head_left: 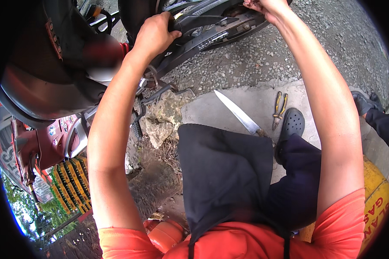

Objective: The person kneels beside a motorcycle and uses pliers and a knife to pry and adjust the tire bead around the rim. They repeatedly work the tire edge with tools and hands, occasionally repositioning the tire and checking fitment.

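My left hand is closed over the edge of a black motorcycle part, its thumb lying along the near side and its other fingers partly hidden. Beside it is the black chain guard, running along the lower side of the motorcycle. At the top edge, my right hand is curled closed near the wheel end; what its fingers hold is too small to make out. Between my arms, a large knife lies on the concrete. Pliers with yellow and black handles rest right of it, away from both hands.
A rough stone sits below the motorcycle. My foot wears a grey clog by the pliers. Another person's shoe is at the right. A yellow gas cylinder, an orange rounded container and a maroon motorbike stand around me.
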{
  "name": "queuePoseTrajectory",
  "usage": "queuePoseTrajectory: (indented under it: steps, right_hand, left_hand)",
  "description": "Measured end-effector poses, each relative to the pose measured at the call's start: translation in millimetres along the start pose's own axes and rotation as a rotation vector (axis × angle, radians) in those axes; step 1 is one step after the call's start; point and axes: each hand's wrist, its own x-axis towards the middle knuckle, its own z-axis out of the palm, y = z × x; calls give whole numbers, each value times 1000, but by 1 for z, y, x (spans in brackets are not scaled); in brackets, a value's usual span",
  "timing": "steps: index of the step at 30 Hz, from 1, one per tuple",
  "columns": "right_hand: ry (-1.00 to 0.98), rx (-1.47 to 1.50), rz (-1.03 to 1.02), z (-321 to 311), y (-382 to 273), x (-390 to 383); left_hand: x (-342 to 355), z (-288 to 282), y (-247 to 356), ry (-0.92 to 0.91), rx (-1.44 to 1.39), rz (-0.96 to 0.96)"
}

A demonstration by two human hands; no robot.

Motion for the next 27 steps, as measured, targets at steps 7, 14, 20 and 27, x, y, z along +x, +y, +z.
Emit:
queuePoseTrajectory:
  steps: [7,14,20,27]
  right_hand:
    - [77,-41,-217,-10,13,-30]
    - [273,55,-280,8,20,-52]
    - [341,46,-214,11,17,-41]
    - [404,87,-168,14,19,-22]
  left_hand:
    - [2,0,12,-24,15,-105]
    - [1,-1,6,-76,-9,-57]
    - [2,-3,3,-79,1,-49]
    - [5,-3,8,-146,-114,-147]
